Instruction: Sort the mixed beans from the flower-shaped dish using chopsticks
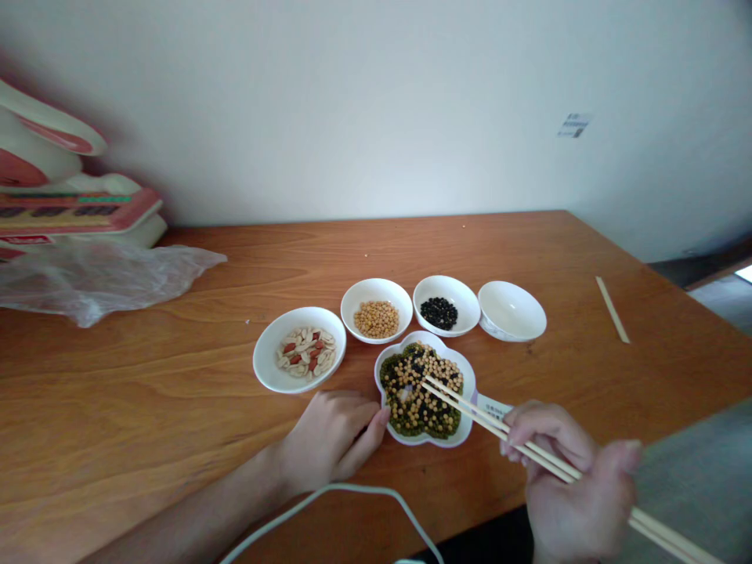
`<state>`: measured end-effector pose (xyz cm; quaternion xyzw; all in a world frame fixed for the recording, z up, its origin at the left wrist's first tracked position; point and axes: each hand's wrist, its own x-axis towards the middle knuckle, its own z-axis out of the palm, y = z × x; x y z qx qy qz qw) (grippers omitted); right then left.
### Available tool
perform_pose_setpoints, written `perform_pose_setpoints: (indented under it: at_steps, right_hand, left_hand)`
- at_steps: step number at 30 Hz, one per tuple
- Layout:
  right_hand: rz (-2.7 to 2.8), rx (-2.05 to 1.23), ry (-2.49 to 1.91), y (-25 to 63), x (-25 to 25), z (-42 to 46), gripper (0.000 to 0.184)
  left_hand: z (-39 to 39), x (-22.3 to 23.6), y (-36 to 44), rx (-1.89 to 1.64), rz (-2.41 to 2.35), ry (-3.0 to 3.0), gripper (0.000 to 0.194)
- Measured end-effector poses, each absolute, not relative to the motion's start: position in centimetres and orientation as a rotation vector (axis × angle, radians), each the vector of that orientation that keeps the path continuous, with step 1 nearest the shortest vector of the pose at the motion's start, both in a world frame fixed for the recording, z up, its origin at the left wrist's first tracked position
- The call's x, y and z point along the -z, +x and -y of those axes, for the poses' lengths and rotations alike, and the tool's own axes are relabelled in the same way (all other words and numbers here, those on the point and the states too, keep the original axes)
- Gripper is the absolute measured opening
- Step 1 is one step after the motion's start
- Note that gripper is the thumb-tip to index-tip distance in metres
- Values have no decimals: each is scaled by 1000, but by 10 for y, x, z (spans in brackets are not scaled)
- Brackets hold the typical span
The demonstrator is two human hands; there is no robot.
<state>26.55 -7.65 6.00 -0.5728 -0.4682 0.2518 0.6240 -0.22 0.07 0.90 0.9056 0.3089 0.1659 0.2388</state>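
A white flower-shaped dish [468, 429] holds mixed yellow soybeans, black beans and small green beans. Curled at its left rim is my left hand [332, 439], thumb and forefinger against the edge; the other fingers are partly hidden. My right hand [564, 478] grips a pair of wooden chopsticks [487, 423], whose tips lie slightly apart over the beans near the dish's middle. Whether a bean sits between the tips is too small to tell. Behind the dish stand white bowls of peanuts [305, 354], soybeans [377, 319] and black beans [439, 313], plus an empty white bowl [512, 311].
A single light wooden stick [612, 309] lies on the wooden table [176, 407] at the right. Far left are a toy keyboard [76, 211] and a clear plastic bag [111, 274]. A white cable [352, 487] loops at the front. Behind rises a wall [364, 110].
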Motion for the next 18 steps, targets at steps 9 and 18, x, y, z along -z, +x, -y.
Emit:
perform_pose_setpoints:
  at_steps: [9, 18]
  right_hand:
    - [1357, -624, -1539, 263, -64, 86, 59]
    - [1507, -635, -1689, 264, -98, 69, 47]
  left_hand:
    - [-2, -8, -2, -461, -829, 2465, 47]
    - [-2, -8, -2, -489, -861, 2401, 46]
